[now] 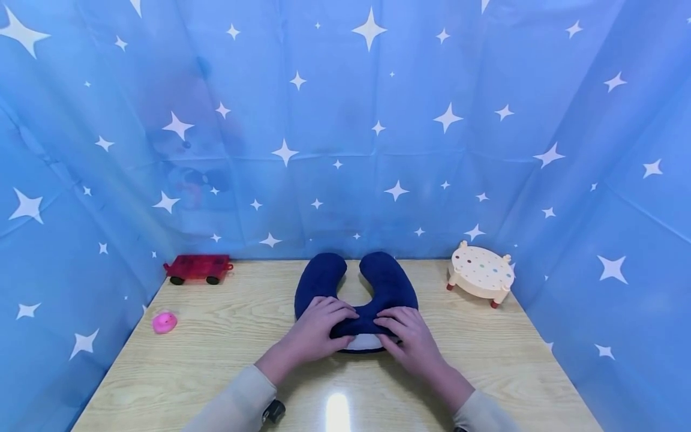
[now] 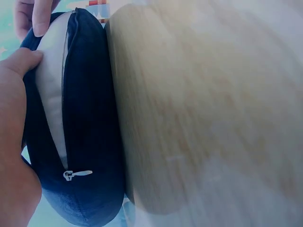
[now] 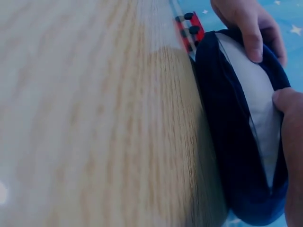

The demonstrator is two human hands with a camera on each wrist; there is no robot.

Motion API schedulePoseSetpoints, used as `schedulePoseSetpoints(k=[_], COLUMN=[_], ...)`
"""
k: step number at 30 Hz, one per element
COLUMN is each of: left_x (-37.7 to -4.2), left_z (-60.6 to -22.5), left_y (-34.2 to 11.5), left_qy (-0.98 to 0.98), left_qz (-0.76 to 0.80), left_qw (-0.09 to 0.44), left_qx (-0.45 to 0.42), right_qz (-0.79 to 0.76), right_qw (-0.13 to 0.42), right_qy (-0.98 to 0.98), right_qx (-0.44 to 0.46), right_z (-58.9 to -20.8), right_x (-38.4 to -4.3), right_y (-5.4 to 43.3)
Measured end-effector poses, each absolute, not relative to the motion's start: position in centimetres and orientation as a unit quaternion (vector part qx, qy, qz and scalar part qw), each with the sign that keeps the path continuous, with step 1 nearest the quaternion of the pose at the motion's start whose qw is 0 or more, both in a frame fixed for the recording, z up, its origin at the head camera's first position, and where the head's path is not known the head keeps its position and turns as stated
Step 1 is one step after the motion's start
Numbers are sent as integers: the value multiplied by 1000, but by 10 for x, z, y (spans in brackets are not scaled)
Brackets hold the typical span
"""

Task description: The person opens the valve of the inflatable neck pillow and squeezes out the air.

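A navy U-shaped neck pillow [image 1: 318, 279] lies on the table, its two ends pointing to the back. Along its near side the zipped cover gapes, baring a white inner cushion [image 1: 364, 342]. My left hand [image 1: 324, 327] grips the upper edge of the cover left of the gap, fingers over the top and thumb at the white cushion. On the right, my right hand [image 1: 411, 336] pinches the same edge, its thumb [image 3: 281, 98] against the white cushion. In the left wrist view, a silver zipper pull [image 2: 79, 174] sits at one end of the opening.
At the back left stands a red toy wagon base [image 1: 198, 268] with black wheels. A small pink toy [image 1: 164, 323] lies nearer on that side. A cream dotted toy stool [image 1: 482, 273] with red feet occupies the back right. A blue star-patterned curtain [image 1: 345, 120] borders the table [image 1: 227, 384].
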State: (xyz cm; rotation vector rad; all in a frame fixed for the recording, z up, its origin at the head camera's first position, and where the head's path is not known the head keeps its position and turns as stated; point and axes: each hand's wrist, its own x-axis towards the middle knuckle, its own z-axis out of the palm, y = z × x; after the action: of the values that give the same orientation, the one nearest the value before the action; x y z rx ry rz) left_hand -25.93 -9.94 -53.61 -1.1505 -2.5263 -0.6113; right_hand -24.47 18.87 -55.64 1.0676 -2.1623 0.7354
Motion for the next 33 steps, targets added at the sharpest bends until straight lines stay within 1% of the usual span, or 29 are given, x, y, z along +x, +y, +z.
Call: schedulePoseSetpoints(k=[9,18,21,26,30,33], left_x=[-263,-266,-266,-269,-272,-273], left_z=[-537,-538,-537,-534,-532,-531], left_y=[-99,-95,-93,-90,-86,-85], left_qy=[-864,-852,-857,-875,-886,-886], left_qz=[-239,-238,-245,-261,-284,-299], left_qw=[181,220,215,185,166,164], left_qx=[-405,-412,-400,-363,-327,-315], right_qz=[262,255,258,274,286,285], right_qw=[312,340,346,344,324,302], right_qy=[-817,-817,-818,-831,-852,-871], right_qx=[407,389,380,340,295,262], right_z=[-552,-553,-553,-551,-546,-541], right_x=[-249,-259,-261,-265,-270,-273], right_y=[188,188,186,180,174,170])
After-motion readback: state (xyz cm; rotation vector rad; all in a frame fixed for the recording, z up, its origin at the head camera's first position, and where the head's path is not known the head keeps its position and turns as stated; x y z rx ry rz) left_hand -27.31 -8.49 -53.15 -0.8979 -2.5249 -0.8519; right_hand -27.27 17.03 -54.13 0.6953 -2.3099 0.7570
